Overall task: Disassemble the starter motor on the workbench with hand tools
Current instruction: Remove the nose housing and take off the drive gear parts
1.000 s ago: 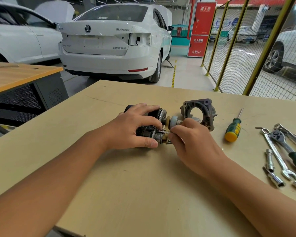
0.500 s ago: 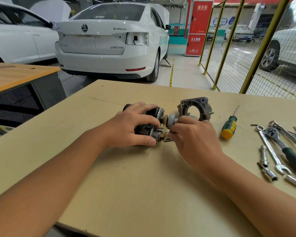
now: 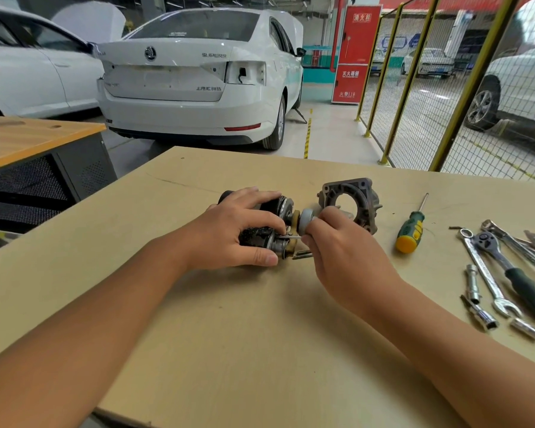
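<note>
1. Head view: the starter motor, mid-workbench, is gripped and largely hidden by the left hand;
2. the right hand pinches its shaft end; fingertips are concealed.

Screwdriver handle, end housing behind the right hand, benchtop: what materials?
Screwdriver handle: looks like moulded plastic or rubber, green with a yellow butt, matte.
End housing: likely cast aluminium; dull grey, rough, ribbed surface.
Benchtop: probably laminated board or plywood; pale tan, flat, with a faint scratch.
</note>
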